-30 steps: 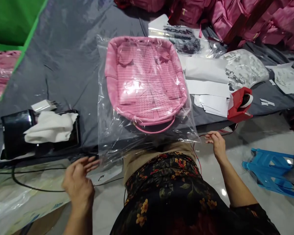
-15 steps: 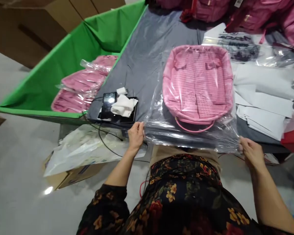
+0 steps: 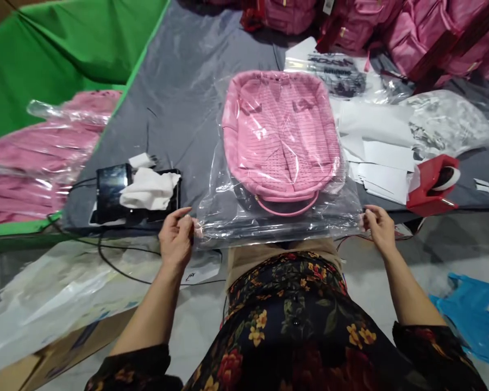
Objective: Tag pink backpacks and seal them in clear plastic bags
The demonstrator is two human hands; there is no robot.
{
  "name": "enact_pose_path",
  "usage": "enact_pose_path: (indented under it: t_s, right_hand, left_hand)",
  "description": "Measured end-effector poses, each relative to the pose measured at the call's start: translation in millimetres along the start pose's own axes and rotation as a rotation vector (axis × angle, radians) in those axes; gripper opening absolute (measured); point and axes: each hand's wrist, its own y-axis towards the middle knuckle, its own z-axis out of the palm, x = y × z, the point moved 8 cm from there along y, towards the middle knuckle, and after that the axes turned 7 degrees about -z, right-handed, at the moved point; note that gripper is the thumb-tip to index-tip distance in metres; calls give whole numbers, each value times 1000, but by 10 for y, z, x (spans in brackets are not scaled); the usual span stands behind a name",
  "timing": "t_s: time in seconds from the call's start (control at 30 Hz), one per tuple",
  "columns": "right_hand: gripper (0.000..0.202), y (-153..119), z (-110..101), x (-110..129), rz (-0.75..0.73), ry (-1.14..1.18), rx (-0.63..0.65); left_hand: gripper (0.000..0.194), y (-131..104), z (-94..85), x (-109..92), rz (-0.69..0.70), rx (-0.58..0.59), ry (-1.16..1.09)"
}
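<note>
A pink backpack (image 3: 283,136) lies on the grey-covered table inside a transparent plastic bag (image 3: 236,222), its straps side up. The backpack's thin top handle (image 3: 287,213) points toward my body. My left hand (image 3: 175,237) pinches the near left corner of the bag's edge. At the near right corner, my right hand (image 3: 380,228) has thumb and fingers closed on the plastic. Between both hands the bag's edge is stretched along the table's front edge, creased and shiny.
Bagged pink backpacks lie in a green bin (image 3: 93,43) at left. A tablet (image 3: 113,187), white cloth (image 3: 149,189) and cables sit beside my left hand. White paper sheets (image 3: 385,182), a red tape dispenser (image 3: 426,190) and more pink backpacks (image 3: 427,32) are at right and behind.
My view has shifted right. Around the backpack, the bag's near edge looks pulled flatter and straighter between my hands. Both hands still hold its corners.
</note>
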Motion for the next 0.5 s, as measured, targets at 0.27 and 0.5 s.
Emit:
enact_pose_path:
  t_s: [0.27,0.5]
  right_hand:
    - [24,-415,45,494,-877,-556,62]
    - [61,-297,273,431,-1036,-782,258]
  left_hand:
    - [31,-366,135,-370,926,382,706]
    - [36,-219,290,-452,649,486,589]
